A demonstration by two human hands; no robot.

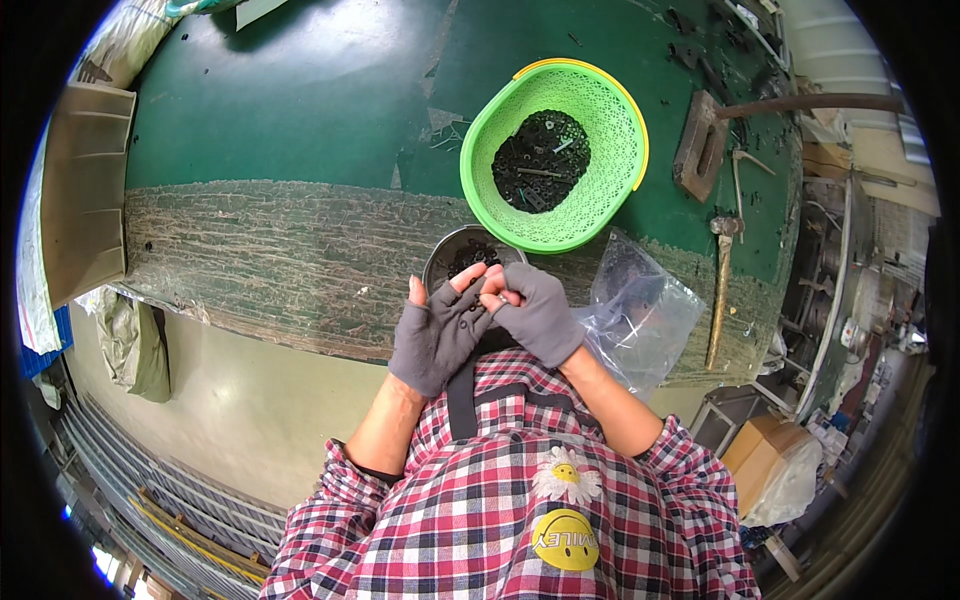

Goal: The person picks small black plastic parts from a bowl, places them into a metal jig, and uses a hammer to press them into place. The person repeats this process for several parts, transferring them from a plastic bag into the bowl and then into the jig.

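My left hand, in a grey fingerless glove, is turned palm up beside the metal bowl. A few small dark round parts lie on its palm. Over its fingertips, my right hand, gloved the same way, is closed in a pinch; whatever is between the fingers is too small to make out. The bowl holds small black parts and is partly covered by my hands. Just behind it stands a green plastic basket with a yellow handle, containing a heap of black pieces.
A clear plastic bag lies right of my hands. Farther right are a hammer and a metal block with a long handle. A box-like panel stands at the left of the green worktable. A cardboard box sits lower right.
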